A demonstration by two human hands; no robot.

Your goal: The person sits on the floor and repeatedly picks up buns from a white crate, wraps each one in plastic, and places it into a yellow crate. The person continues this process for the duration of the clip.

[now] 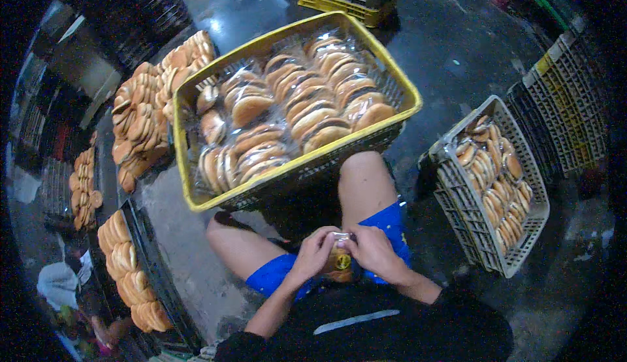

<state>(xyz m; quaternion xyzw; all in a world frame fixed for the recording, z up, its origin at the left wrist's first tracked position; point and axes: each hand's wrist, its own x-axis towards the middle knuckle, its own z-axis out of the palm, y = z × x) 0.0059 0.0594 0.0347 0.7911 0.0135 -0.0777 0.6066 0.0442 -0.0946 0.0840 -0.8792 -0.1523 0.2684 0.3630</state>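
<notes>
Packet (339, 274) of bread sits between my hands above the blue shorts (386, 228), on the near side of the yellow-rimmed crate (181, 146), apart from it. Left hand (316, 251), right hand (373, 249): fingers of both closed on the packet's top, pinching a pale shiny strip (341, 236), tips nearly meeting. Gathered film or a tie, can't tell; reads to me as a closing step.

To do it well, I'd pinch close above the bread, left fingers as anchor, right fingers doing the working. Load on the film only, no squeeze on the bread; it likely dents easily. I'd ease trapped air out first, gather the film evenly, then pull gently, since thin plastic may split. Packet best upright and straight throughout.

Looks: clear glossy wrap, golden-brown contents, round yellow mark on the face turned up. Fingers cover part of the top; bun count unclear. Similar wrapped buns (310, 110) lie in rows inside the yellow-rimmed crate; more fill the grey crate (526, 239) to its right; bare-looking buns (140, 120) pile up to its left.
</notes>
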